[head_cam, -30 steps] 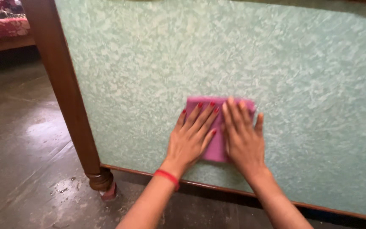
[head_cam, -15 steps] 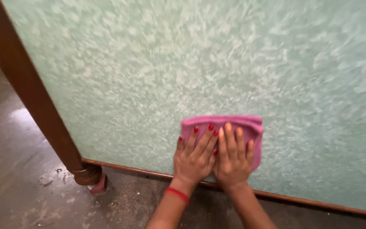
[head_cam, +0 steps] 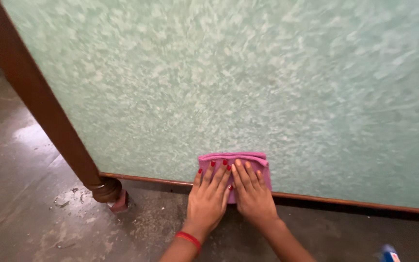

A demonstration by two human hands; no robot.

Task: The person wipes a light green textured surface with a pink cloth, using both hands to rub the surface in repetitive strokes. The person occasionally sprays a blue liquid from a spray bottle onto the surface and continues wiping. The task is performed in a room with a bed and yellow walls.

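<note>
Both hands, left hand (head_cam: pixel 208 200) and right hand (head_cam: pixel 253 194), press flat, fingers spread, on a pink cloth (head_cam: pixel 233 162) just above the panel's wooden bottom rail (head_cam: pixel 345 201); sliding lower risks snagging the cloth there.

The cloth (head_cam: pixel 233 160) lay flat against the panel (head_cam: pixel 248 82), just above its bottom rail (head_cam: pixel 355 203). The left hand (head_cam: pixel 208 199) and right hand (head_cam: pixel 252 195) pressed on it side by side. The post (head_cam: pixel 40 102) stood left, on the floor (head_cam: pixel 20 194)
</note>
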